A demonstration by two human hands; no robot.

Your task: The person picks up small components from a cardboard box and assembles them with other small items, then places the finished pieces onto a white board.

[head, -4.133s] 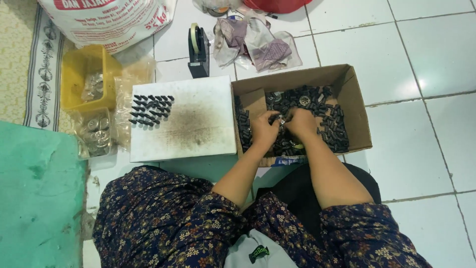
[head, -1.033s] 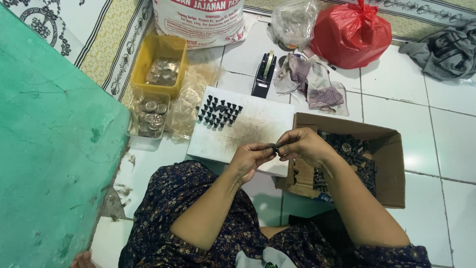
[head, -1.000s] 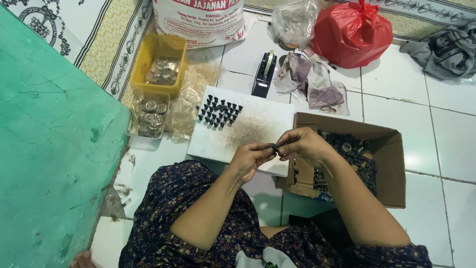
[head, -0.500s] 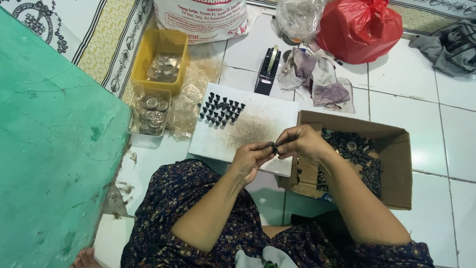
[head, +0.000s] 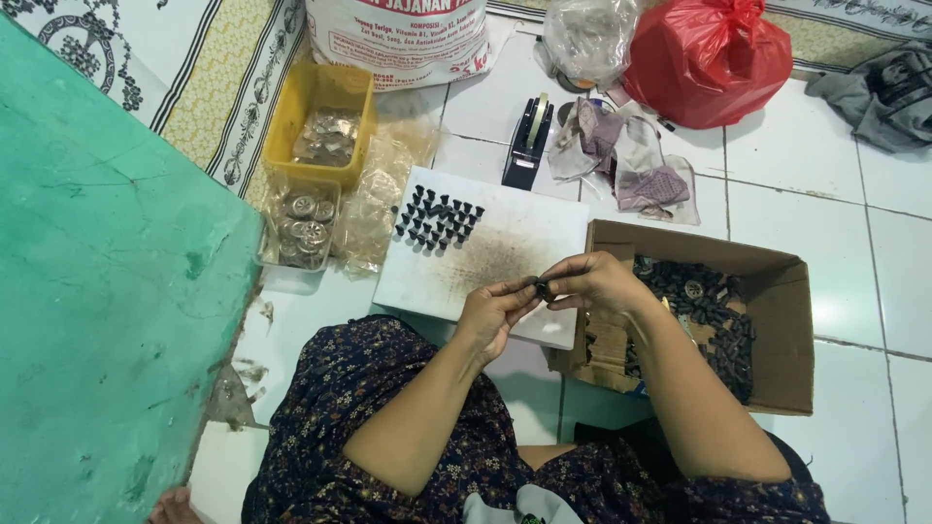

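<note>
Small black part (head: 540, 287) pinched btwn left hand (head: 495, 312) & right hand (head: 594, 281), above white board (head: 505, 254).

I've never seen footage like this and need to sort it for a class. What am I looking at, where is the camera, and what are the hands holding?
The camera sits on a person's head, looking down at their lap and the tiled floor. The left hand and right hand meet over a white board, pinching a small dark part between them. More such parts stand grouped on the board and fill a cardboard box. Further off are a yellow tray, tape dispenser and red bag.
</note>
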